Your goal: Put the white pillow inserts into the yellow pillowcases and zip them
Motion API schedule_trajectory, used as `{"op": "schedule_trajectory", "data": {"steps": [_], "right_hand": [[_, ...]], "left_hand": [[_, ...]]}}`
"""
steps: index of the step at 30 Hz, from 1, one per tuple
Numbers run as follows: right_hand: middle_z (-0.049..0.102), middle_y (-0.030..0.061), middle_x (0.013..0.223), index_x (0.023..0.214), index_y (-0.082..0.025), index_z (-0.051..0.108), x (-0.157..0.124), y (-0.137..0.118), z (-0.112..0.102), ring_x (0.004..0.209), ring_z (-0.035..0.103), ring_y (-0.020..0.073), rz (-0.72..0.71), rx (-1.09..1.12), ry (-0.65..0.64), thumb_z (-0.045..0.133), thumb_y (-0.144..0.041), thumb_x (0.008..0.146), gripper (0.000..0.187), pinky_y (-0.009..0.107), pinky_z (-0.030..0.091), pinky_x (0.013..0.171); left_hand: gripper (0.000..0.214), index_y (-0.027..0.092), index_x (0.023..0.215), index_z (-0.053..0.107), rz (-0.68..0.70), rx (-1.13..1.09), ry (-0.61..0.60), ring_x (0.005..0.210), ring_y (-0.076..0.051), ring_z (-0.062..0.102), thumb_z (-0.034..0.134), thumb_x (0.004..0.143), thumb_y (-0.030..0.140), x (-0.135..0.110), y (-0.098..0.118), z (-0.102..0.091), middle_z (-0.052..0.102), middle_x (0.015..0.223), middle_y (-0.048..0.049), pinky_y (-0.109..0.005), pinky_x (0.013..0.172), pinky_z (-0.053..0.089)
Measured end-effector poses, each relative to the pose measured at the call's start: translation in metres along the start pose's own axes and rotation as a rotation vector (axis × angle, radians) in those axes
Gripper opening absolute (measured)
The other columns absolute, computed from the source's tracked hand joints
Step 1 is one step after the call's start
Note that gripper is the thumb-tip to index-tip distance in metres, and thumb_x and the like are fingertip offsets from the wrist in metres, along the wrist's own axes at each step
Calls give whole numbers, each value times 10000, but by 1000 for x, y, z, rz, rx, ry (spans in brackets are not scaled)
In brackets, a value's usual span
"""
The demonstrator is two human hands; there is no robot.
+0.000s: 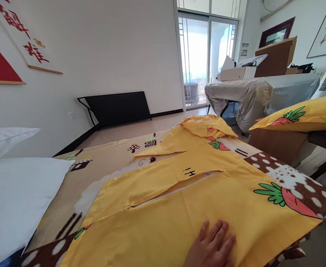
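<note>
My left hand [211, 244] lies palm down with its fingers spread on a yellow pillowcase [163, 226] at the bottom of the head view. Carrots and the word "Hi" are printed on this pillowcase. It lies flat, and a long slit in it gapes a little, left of and beyond my hand. Further back, more yellow carrot-print fabric [207, 129] is bunched up. Underneath, a patterned brown and beige blanket [107, 163] covers the bed. My right hand is out of view.
White pillows [20, 196] lie at the left edge. On the right, a yellow carrot-print pillow [304, 115] rests above a cardboard box [276, 144]. Boxes stand on a plastic-covered table [252, 89] behind. A black folded frame [118, 109] leans by the wall.
</note>
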State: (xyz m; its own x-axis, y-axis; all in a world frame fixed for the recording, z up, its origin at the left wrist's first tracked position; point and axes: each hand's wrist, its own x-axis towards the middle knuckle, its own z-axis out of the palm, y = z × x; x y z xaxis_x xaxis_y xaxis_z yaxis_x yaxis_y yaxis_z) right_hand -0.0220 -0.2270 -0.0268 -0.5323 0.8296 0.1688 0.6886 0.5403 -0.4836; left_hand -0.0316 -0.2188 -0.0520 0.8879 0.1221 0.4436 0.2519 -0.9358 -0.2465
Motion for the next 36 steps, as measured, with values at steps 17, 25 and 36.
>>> {"op": "schedule_trajectory", "data": {"steps": [17, 25, 36], "right_hand": [[224, 19, 1515, 1436, -250, 309, -124, 112, -88, 1405, 180, 191, 467, -155, 101, 299, -473, 941, 542, 437, 170, 1153], [308, 43, 1488, 1426, -224, 337, -198, 183, -114, 1383, 256, 224, 694, -622, 268, 273, -507, 925, 579, 458, 224, 1120], [299, 45, 1497, 1409, -220, 357, -236, 208, -129, 1379, 262, 215, 733, -827, 393, 209, -533, 908, 610, 456, 217, 1106]], "left_hand": [[493, 232, 1365, 391, -16, -302, -169, 1315, -181, 378, 325, 925, 444, 6, 2, -10, 503, 1365, -20, -391, 1110, 274], [504, 248, 1416, 301, -45, -355, -274, 1357, -173, 314, 285, 942, 418, 10, -3, -29, 339, 1467, -29, -360, 1125, 232], [620, 274, 1451, 212, -197, -6, -195, 1276, -146, 437, 415, 891, 445, -53, -18, -47, 436, 1405, -16, -252, 1058, 321]]}}
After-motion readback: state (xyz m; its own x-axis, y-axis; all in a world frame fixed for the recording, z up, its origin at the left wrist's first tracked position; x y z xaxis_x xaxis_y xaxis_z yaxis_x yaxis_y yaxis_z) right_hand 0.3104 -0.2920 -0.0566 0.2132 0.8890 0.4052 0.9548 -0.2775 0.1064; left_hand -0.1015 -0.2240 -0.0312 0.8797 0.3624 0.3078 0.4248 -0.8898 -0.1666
